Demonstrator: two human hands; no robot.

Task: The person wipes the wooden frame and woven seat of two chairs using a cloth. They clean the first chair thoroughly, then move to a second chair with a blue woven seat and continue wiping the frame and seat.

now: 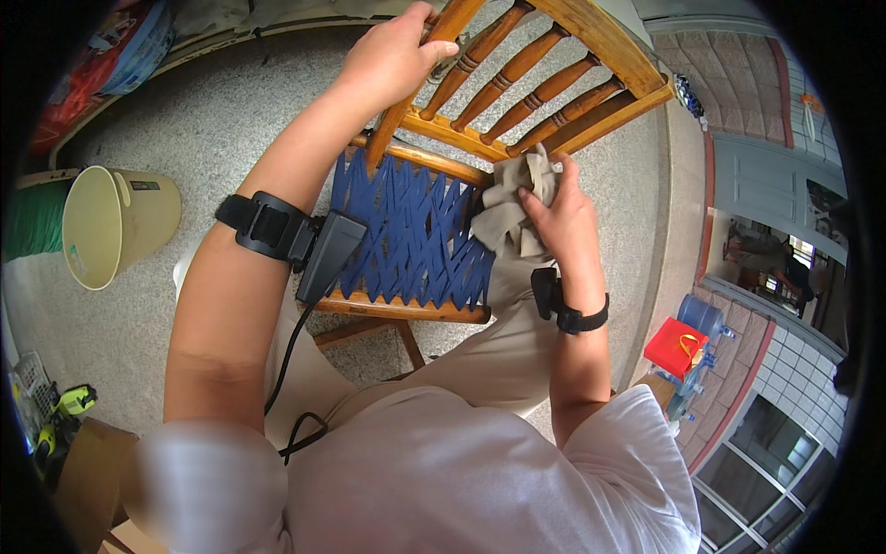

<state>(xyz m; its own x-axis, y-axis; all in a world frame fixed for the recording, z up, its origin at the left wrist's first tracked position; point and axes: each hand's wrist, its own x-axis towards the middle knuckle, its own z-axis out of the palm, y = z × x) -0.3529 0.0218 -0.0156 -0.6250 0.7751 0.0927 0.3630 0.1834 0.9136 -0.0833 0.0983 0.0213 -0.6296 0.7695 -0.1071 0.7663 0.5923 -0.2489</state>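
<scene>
A wooden chair [604, 39] with turned spindles in its back stands in front of me. Its seat [415, 231] is woven from dark blue strips, crossed between wooden rails. My left hand [395, 57] reaches far forward and is closed on the left post of the chair back; some fingers are hidden behind the wood. My right hand [567, 220] grips a crumpled grey-beige cloth [509, 214] at the right rear corner of the seat, beside the chair back. The cloth hides that corner and part of the fingers.
A cream bucket [138, 222] stands on the speckled floor at left, beside green material [35, 222]. Red and blue bags [120, 55] lie at the upper left. Cardboard boxes [92, 466] are at lower left. Water jugs [700, 316] and a red bag [676, 348] stand at right.
</scene>
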